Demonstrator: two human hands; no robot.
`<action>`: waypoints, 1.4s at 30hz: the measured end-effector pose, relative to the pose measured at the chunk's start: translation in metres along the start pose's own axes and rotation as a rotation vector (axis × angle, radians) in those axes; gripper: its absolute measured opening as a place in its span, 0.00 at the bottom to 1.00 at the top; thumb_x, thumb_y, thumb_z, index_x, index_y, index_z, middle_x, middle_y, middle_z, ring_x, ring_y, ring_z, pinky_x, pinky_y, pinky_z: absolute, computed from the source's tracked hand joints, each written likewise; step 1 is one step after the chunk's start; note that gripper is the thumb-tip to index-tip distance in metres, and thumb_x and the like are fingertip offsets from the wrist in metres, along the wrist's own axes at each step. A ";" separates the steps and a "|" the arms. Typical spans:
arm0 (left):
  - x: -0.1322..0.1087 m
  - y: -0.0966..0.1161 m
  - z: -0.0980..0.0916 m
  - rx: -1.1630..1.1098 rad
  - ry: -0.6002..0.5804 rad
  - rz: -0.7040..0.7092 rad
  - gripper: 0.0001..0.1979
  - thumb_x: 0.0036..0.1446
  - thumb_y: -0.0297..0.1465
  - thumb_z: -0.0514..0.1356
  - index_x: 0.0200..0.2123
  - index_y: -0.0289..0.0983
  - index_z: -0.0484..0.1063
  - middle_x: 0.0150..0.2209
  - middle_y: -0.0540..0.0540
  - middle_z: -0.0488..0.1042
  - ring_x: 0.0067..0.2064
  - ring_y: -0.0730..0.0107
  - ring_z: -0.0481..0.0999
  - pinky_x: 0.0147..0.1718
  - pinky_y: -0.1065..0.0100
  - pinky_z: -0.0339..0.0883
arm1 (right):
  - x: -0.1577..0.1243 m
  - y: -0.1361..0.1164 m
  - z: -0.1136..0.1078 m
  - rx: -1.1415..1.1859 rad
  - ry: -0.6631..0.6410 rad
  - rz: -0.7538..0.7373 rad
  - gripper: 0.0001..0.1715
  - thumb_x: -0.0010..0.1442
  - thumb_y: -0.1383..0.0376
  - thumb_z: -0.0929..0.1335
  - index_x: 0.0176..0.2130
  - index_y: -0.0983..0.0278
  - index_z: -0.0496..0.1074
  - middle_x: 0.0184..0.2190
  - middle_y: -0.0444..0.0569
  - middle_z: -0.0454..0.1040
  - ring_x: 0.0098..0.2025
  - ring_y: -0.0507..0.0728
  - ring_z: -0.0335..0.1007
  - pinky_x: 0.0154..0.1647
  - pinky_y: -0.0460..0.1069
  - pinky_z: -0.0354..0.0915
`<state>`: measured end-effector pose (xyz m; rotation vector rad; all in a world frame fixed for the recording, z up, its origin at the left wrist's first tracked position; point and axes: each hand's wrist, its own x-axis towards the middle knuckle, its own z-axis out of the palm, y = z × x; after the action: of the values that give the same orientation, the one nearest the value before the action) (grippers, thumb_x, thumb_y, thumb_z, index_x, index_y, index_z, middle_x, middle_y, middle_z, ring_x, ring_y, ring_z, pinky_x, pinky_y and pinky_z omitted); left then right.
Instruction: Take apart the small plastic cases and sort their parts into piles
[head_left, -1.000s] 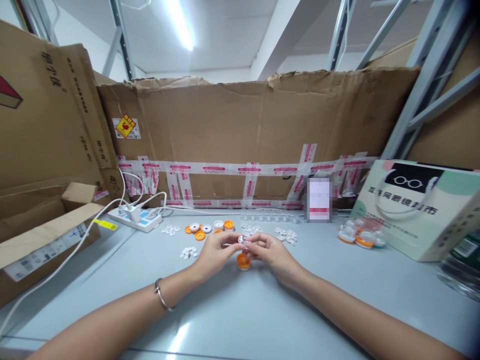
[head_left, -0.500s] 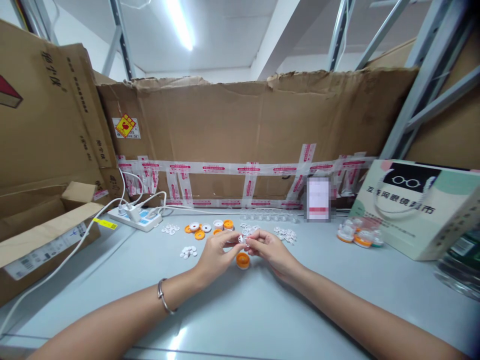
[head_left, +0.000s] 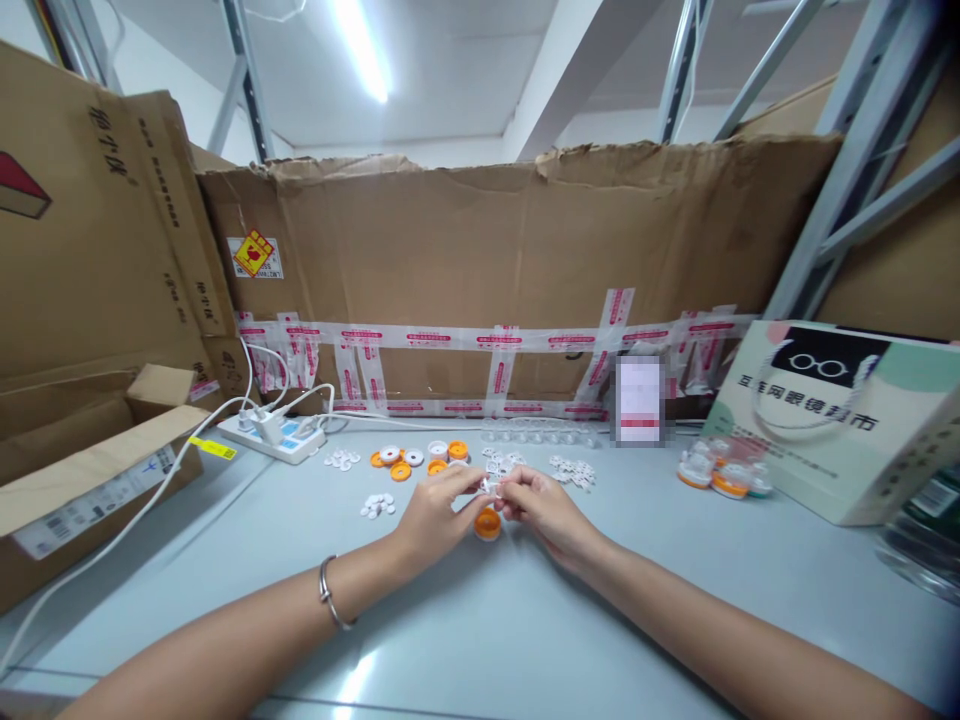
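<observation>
Grey tabletop (head_left: 480, 630), orange cup (head_left: 487, 525), cardboard panel (head_left: 450, 250)

The orange cup (head_left: 487, 527) looks smooth plastic, the bracelet (head_left: 325, 592) shiny metal, the tabletop (head_left: 465, 640) glossy.

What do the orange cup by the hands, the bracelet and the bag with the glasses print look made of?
Cup: probably smooth plastic, judging by its even bright colour and moulded-looking round rim.
Bracelet: likely polished metal; it is silvery with bright highlights.
Bag: seemingly printed paper or card, from its stiff, flat sides; any coating is unclear.
</observation>
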<state>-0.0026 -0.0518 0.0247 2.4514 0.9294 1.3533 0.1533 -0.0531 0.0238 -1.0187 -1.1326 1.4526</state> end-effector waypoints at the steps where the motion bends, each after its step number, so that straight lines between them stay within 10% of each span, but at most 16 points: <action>1: 0.000 -0.001 -0.001 0.005 0.003 0.010 0.06 0.54 0.29 0.56 0.34 0.34 0.71 0.28 0.46 0.72 0.30 0.71 0.71 0.32 0.68 0.68 | 0.001 0.000 -0.002 0.007 0.016 0.011 0.11 0.39 0.64 0.70 0.20 0.65 0.63 0.16 0.41 0.70 0.19 0.46 0.62 0.24 0.42 0.58; 13: 0.000 -0.013 -0.001 -0.254 0.072 -0.297 0.11 0.54 0.32 0.57 0.40 0.36 0.72 0.39 0.44 0.74 0.39 0.68 0.73 0.39 0.66 0.72 | 0.054 0.009 -0.062 -0.508 0.272 -0.359 0.11 0.44 0.59 0.69 0.26 0.65 0.71 0.25 0.47 0.73 0.29 0.54 0.68 0.33 0.49 0.63; 27: 0.001 -0.008 -0.003 -0.199 0.006 -0.253 0.13 0.57 0.31 0.53 0.44 0.37 0.70 0.41 0.43 0.74 0.42 0.66 0.72 0.43 0.64 0.66 | 0.056 0.010 -0.056 -0.567 0.288 -0.374 0.13 0.43 0.57 0.70 0.26 0.65 0.71 0.24 0.45 0.73 0.28 0.54 0.67 0.31 0.48 0.62; 35: 0.002 -0.004 -0.002 -0.451 -0.039 -0.333 0.07 0.55 0.27 0.55 0.39 0.34 0.64 0.29 0.47 0.74 0.33 0.70 0.75 0.35 0.69 0.68 | 0.012 -0.007 -0.017 -0.263 -0.057 -0.227 0.19 0.45 0.52 0.70 0.29 0.65 0.73 0.23 0.44 0.72 0.27 0.52 0.68 0.34 0.48 0.64; 42: 0.001 -0.009 -0.006 -0.157 -0.029 -0.130 0.06 0.55 0.27 0.55 0.33 0.35 0.73 0.33 0.46 0.76 0.36 0.69 0.74 0.38 0.67 0.68 | -0.004 -0.001 0.001 -0.066 -0.097 -0.047 0.20 0.39 0.53 0.73 0.27 0.67 0.73 0.22 0.45 0.75 0.28 0.52 0.71 0.37 0.49 0.67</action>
<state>-0.0110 -0.0447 0.0245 2.2483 0.9211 1.2919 0.1528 -0.0567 0.0254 -0.9692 -1.2729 1.4489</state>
